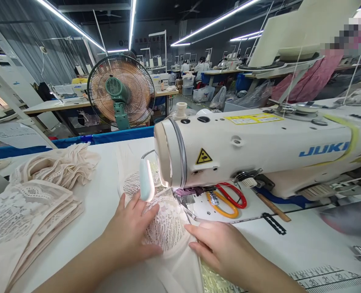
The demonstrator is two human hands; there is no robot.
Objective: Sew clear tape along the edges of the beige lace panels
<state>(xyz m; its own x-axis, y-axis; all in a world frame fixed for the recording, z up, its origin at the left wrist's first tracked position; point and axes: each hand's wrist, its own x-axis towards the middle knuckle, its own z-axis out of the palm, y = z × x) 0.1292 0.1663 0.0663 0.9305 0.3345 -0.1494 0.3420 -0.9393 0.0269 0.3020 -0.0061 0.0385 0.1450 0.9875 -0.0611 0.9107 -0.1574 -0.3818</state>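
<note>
Both sides of the lace piece (169, 230) are covered, and it lies on the desk (103, 179), running up to the sewing machine's (259, 138) head! Left hand (127, 230) comes in palm down, grip spread wide, fingers fanned over the lace's left side. Across to the right hand (219, 242): index finger and thumb sit slightly apart at the cloth's right edge, and whether that grip pinches the fabric, I cannot tell. Just beyond it, orange and red scissor handles (235, 213); well left, a stack of lace garments (30, 215).
</note>
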